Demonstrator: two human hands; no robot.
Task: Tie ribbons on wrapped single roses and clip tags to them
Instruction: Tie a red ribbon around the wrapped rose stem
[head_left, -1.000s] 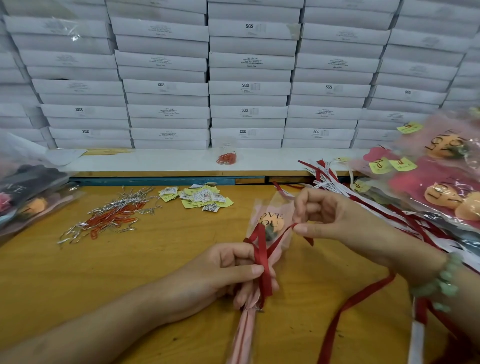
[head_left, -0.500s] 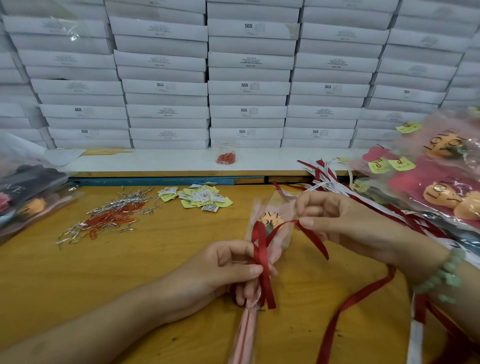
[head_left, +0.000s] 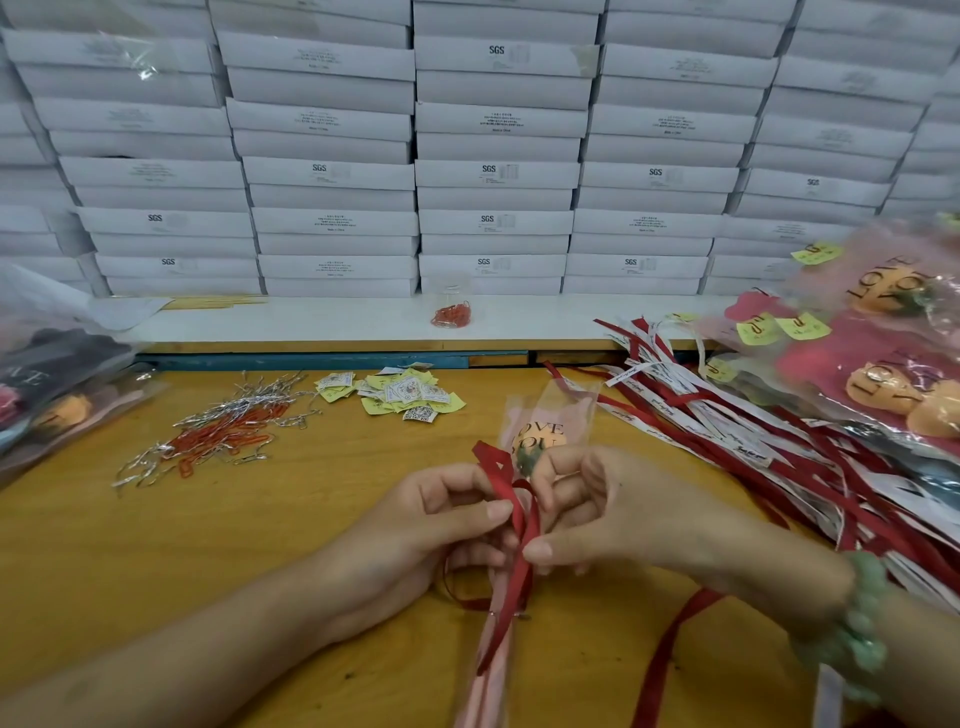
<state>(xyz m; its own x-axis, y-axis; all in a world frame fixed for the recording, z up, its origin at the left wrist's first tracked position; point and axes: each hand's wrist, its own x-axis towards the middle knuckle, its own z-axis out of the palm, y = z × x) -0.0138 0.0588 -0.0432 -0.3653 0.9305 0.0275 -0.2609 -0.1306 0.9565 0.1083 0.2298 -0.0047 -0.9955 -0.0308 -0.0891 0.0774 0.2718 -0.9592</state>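
With left hand and right hand both pinching the ribbon at the rose, pull evenly so the knot seats snug.

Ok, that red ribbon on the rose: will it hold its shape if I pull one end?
Probably floppy: the red ribbon trails a limp, curving tail across the table. Likely light: its loop stands up from a mere pinch. It looks smooth, so it may slip unless pinched firmly.

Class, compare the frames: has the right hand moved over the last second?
Yes. Judged against the unmoved tag pile, the right hand has come left and toward the person, meeting the left hand at the red ribbon.
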